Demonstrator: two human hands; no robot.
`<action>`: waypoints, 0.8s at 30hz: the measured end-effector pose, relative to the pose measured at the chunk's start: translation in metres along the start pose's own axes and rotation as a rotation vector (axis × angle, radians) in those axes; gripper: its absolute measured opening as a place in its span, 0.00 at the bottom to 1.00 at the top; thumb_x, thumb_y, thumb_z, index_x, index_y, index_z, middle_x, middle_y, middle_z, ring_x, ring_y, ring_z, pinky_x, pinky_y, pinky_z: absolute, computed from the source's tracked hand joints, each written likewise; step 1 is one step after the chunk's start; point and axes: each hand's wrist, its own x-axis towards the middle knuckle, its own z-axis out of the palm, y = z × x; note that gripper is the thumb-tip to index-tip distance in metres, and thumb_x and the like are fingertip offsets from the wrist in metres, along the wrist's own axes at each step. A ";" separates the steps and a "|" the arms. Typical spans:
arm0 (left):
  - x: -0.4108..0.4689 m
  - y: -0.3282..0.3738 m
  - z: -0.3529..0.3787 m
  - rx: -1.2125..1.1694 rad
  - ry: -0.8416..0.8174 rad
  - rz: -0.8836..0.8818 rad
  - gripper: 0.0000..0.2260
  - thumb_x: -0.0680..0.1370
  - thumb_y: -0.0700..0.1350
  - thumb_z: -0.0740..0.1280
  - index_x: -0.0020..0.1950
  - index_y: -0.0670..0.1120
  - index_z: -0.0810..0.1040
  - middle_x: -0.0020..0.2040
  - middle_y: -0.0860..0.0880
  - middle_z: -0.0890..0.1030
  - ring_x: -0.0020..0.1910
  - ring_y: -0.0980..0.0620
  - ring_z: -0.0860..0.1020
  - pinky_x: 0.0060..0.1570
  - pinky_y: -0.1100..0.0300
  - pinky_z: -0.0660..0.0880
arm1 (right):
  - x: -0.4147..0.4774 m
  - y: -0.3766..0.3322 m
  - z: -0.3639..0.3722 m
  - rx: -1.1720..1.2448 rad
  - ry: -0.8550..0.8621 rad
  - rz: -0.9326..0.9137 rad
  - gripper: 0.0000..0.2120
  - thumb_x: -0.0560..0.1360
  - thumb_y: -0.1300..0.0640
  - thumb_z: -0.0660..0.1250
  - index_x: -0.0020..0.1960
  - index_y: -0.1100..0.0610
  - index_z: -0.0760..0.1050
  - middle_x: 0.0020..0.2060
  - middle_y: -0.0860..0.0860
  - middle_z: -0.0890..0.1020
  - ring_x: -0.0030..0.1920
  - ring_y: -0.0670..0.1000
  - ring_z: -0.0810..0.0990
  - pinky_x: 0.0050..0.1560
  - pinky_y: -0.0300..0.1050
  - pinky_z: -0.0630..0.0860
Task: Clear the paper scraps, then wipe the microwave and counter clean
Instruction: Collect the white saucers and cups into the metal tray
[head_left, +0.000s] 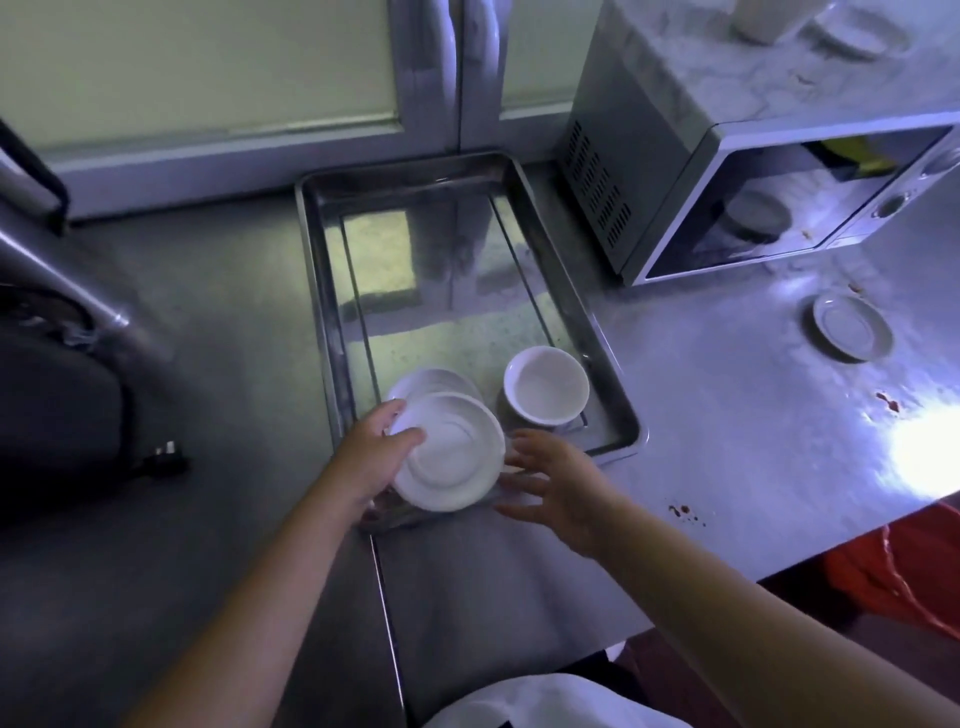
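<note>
My left hand (371, 457) grips a white saucer (449, 457) by its left rim, holding it over the near end of a steel tray (587, 322). More white saucers (436, 382) are stacked in the tray behind it, beside a white cup (545, 392). My right hand (558, 480) hovers with spread fingers just right of the held saucer, at the tray's near edge. A silver microwave (685, 150) stands at the back right on the steel counter (727, 415). Reddish stains (685, 512) dot the counter.
Another white saucer (852, 325) lies on the counter in front of the microwave. Dishes (852, 31) stand on top of the microwave. A dark bag (52, 415) and a plug (163, 457) lie at the left. An orange bag (904, 571) hangs below the counter's right edge.
</note>
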 end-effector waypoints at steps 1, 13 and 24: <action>0.018 0.003 -0.005 0.044 0.016 0.006 0.27 0.78 0.45 0.70 0.76 0.47 0.68 0.75 0.48 0.70 0.70 0.51 0.71 0.67 0.57 0.67 | 0.014 -0.004 0.010 0.052 -0.015 0.029 0.09 0.79 0.59 0.62 0.47 0.55 0.81 0.39 0.53 0.83 0.41 0.53 0.83 0.50 0.56 0.82; 0.085 0.015 0.019 0.661 0.000 0.042 0.50 0.64 0.66 0.74 0.80 0.57 0.51 0.78 0.45 0.59 0.76 0.41 0.61 0.70 0.44 0.65 | 0.041 -0.003 0.021 0.142 0.060 -0.011 0.12 0.80 0.61 0.60 0.60 0.67 0.73 0.43 0.57 0.80 0.43 0.56 0.81 0.41 0.49 0.82; 0.084 0.012 0.070 1.001 0.008 -0.054 0.57 0.58 0.67 0.75 0.77 0.62 0.44 0.78 0.48 0.44 0.76 0.37 0.45 0.68 0.32 0.59 | -0.054 0.017 -0.116 0.248 0.333 -0.124 0.12 0.81 0.62 0.60 0.62 0.64 0.75 0.54 0.63 0.80 0.50 0.63 0.83 0.50 0.60 0.81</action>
